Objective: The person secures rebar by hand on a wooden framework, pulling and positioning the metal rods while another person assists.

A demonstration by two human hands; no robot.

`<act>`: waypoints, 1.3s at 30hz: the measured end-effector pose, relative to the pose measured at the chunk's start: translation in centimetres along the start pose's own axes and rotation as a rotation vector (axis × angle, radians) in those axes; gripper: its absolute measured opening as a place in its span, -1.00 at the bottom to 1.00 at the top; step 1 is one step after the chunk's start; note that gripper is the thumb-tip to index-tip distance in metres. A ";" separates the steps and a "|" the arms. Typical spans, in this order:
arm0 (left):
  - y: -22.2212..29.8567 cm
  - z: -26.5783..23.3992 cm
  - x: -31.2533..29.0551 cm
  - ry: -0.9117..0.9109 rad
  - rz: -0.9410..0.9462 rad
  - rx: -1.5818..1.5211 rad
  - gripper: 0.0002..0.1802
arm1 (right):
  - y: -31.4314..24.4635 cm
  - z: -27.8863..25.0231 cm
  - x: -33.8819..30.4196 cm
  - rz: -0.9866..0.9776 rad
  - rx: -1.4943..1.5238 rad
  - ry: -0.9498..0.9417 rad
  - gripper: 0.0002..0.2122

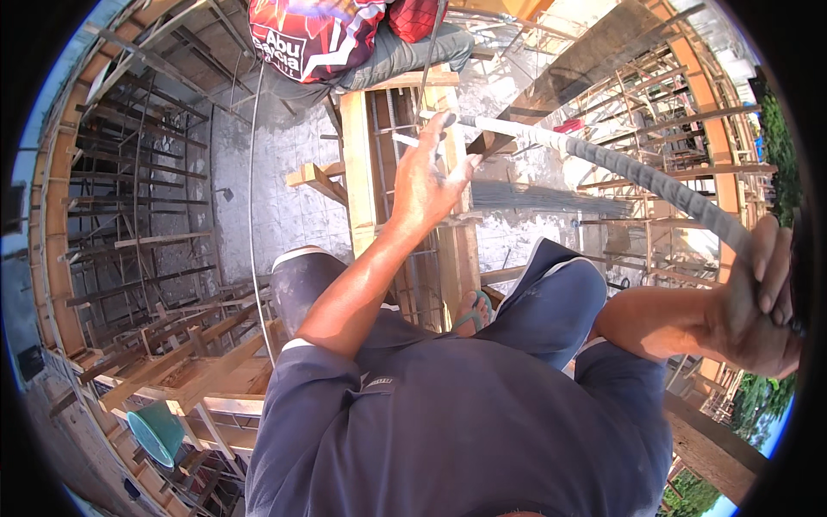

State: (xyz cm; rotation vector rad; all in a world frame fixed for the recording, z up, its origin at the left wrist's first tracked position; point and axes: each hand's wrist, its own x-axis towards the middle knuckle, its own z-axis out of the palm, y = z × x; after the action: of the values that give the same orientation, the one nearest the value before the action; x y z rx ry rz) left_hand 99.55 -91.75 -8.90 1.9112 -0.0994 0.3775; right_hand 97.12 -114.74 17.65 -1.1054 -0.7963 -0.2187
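Note:
A long ribbed steel bar slants from the right side toward the upper middle, its far end whitened. My right hand is closed around its near end, partly cut off by the dark rim. My left hand reaches forward over a narrow wooden formwork channel, fingers stretched and thumb apart. Its fingertips are at the bar's far end; whether they touch it I cannot tell. A short white stick-like piece shows beside the fingers, its kind unclear. Between the formwork boards run thinner steel bars.
Another person in grey trousers sits ahead across the formwork. A thin upright rod stands at left. Timber framing surrounds an opening below, with a green bucket at lower left. A wide plank slants at upper right.

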 end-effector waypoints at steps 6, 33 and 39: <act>2.1 4.9 -3.6 -0.202 0.397 -0.035 -0.41 | -5.6 2.9 -3.0 -0.078 -0.029 -0.032 -0.61; -12.4 4.2 -3.1 0.119 -1.046 -0.948 -0.41 | 20.4 3.7 -19.5 0.338 -0.668 0.091 -0.84; -10.4 2.4 -3.0 -0.072 -1.042 -1.047 -0.78 | 26.2 2.5 -19.9 0.321 -0.643 -0.026 -0.76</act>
State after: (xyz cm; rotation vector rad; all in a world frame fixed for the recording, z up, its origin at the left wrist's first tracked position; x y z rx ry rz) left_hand 99.84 -90.48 -19.90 0.7452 0.5403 -0.4065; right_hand 95.67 -104.91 -13.81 -1.8260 -0.5669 -0.1927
